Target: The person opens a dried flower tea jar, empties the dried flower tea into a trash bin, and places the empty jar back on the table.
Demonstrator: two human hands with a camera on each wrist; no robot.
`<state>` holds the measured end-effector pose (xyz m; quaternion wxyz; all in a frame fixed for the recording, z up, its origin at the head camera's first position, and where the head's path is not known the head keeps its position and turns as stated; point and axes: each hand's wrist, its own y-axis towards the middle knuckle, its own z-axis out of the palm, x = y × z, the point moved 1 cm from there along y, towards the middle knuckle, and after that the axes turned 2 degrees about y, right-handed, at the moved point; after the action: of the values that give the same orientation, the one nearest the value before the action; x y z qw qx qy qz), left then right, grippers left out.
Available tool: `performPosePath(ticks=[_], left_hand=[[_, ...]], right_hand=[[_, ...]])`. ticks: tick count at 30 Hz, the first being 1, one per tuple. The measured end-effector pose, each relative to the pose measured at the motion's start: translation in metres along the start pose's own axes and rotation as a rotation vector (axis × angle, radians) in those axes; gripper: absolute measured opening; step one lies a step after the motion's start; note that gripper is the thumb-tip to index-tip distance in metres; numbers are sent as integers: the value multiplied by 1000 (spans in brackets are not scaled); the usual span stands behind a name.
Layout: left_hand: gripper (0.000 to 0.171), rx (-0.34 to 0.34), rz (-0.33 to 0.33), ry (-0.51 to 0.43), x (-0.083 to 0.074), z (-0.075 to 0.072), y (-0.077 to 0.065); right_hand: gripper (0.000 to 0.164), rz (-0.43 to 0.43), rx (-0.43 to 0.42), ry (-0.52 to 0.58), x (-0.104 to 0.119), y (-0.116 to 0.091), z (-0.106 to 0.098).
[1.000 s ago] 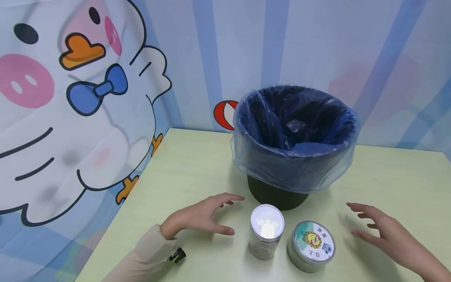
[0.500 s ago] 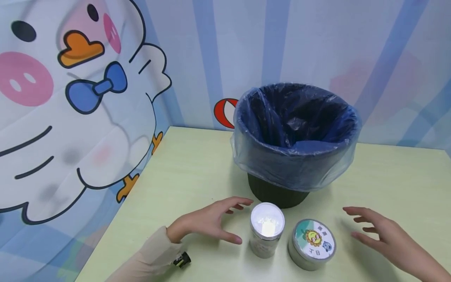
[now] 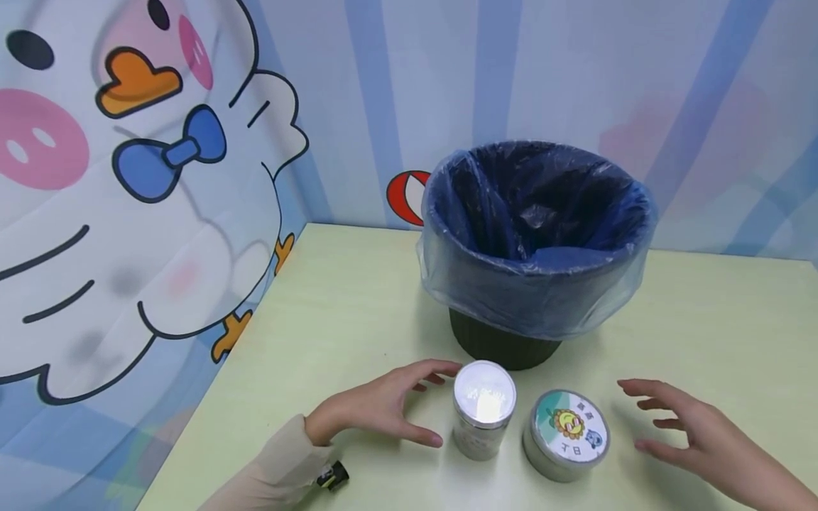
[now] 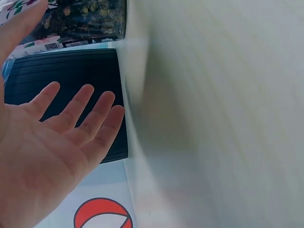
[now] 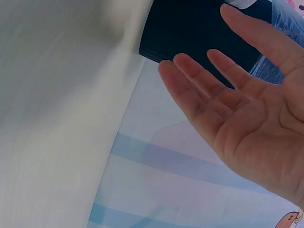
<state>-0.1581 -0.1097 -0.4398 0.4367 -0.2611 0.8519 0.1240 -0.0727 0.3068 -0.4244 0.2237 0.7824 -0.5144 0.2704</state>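
Observation:
A tall jar [image 3: 481, 440] with a shiny white lid stands upright on the table, its side printed and showing dark, flecked contents in the left wrist view [image 4: 88, 21]. My left hand [image 3: 383, 408] is just left of it, thumb and fingers spread, fingertips close to the lid's edge. Right of the jar sits a low round tin [image 3: 562, 443] with a sunflower picture on its lid. My right hand [image 3: 693, 429] hovers to the right of the tin with relaxed fingers and nothing in them; the right wrist view shows its bare palm [image 5: 251, 128].
Behind the jar and tin stands a dark trash can [image 3: 505, 341] lined with a translucent blue bag [image 3: 530, 305]. A small black device [image 3: 333, 476] is at the left wrist. The pale table [image 3: 345, 298] meets a cartoon-printed backdrop [image 3: 307, 42] at the back and left.
My left hand has moved right, closer to the jar. The right hand has shifted slightly left and down. The head view has tilted a little, so the trash can, jar and tin appear higher.

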Motion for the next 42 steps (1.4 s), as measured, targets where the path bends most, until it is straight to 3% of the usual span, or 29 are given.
performPosePath(ticks=[3,5,12,20,30,36,42], left_hand=[[89,-7,7,-6,-2,1,1],[90,-12,13,-11,-3,2,2],[95,-52,57,-21,-7,6,7],[104,-82,154,-50,-11,14,13],[104,-105,194,-96,-16,22,20],[104,-116,179,-90,-16,26,21],[102,-120,196,-87,-16,28,22]], right_hand=[[67,126,68,3,6,-2,-1],[69,166,86,0,8,-5,-1],[77,169,54,-70,17,-12,1],[87,194,49,-42,24,-18,5],[91,14,-136,-125,39,-22,12],[93,21,-129,-161,58,-16,11],[88,-44,-155,-122,78,-7,14]])
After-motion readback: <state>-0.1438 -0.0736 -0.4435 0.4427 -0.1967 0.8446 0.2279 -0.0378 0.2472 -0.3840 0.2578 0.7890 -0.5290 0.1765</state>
